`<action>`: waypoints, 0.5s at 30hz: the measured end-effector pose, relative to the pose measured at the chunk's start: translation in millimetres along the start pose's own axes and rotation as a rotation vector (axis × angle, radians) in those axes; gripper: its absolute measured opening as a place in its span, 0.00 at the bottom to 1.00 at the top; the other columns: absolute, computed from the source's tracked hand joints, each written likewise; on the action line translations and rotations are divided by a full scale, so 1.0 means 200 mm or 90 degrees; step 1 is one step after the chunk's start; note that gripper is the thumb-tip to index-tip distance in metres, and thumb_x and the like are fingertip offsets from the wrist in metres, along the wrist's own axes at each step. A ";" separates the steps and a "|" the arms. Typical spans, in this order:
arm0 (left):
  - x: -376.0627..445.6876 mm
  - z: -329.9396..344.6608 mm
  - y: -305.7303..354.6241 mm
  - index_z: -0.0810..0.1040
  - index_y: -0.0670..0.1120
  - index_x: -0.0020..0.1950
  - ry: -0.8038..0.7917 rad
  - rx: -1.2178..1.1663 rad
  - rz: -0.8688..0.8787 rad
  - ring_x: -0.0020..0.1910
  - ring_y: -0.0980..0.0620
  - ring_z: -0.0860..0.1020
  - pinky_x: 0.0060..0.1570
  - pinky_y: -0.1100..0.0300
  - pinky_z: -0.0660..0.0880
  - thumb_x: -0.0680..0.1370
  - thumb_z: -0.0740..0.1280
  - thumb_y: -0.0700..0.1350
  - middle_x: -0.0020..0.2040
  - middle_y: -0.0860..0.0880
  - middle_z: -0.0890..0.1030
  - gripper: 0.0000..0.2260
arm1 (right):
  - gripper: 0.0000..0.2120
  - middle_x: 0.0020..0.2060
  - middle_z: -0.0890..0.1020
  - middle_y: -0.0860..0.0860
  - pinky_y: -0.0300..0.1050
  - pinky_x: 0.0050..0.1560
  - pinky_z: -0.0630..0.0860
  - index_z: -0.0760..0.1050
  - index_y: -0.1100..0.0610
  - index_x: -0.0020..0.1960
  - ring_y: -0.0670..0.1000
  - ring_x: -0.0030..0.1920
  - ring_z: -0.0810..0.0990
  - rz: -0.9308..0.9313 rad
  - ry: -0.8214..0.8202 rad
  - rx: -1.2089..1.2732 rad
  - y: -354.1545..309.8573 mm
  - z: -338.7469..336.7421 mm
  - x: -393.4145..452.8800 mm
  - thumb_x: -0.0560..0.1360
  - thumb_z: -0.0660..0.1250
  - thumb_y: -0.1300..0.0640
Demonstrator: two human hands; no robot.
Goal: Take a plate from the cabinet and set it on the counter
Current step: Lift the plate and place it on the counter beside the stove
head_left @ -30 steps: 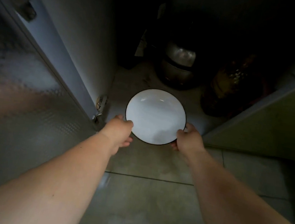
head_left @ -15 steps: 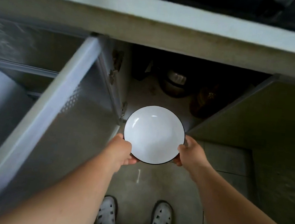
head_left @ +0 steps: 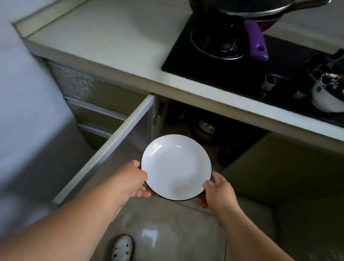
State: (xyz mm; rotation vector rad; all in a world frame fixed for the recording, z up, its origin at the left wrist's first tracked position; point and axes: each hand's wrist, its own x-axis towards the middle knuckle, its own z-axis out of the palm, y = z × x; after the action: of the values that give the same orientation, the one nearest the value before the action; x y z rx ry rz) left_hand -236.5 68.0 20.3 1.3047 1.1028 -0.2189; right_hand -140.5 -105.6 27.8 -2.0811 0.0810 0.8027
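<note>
While the round white plate with a thin black rim (head_left: 176, 167) is held level above the grey tiled floor (head_left: 175, 235), it is clamped from both sides: the left hand (head_left: 132, 180) is closed on its near-left edge and the right hand (head_left: 216, 191) on its near-right edge, thumbs on top and fingers underneath. Such a two-sided hold is judged to keep the shallow dish flat and steady during the lift. A white perforated shoe (head_left: 122, 252) is seen below on the floor. Beyond the plate, the low cabinet (head_left: 210, 130) stands with its pale frosted door (head_left: 111, 144) swung open to the left; inside, a dark metal pot (head_left: 204, 129) and some dim jars can just be made out. Further off, the pale stone tabletop (head_left: 117, 34) lies bare on its left part, which is judged the likely landing place. On the black glass hob (head_left: 250, 70), a dark wok with a purple handle (head_left: 238, 2) is set on the burner, and a white bowl (head_left: 333, 96) holds dark contents that cannot be identified.
</note>
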 end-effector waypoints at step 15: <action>-0.37 -0.65 0.47 0.69 0.44 0.67 0.093 -0.165 0.177 0.45 0.43 0.82 0.37 0.54 0.79 0.77 0.58 0.37 0.57 0.40 0.78 0.18 | 0.12 0.32 0.80 0.56 0.40 0.26 0.71 0.76 0.57 0.47 0.51 0.26 0.75 -0.201 -0.027 0.003 -0.80 0.26 -0.24 0.74 0.53 0.62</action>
State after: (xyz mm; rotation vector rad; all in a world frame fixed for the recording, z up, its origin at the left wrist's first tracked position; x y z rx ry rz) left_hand -277.4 175.8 154.5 1.2364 1.0186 0.2232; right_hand -151.5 21.1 149.0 -2.0055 -0.2619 0.6505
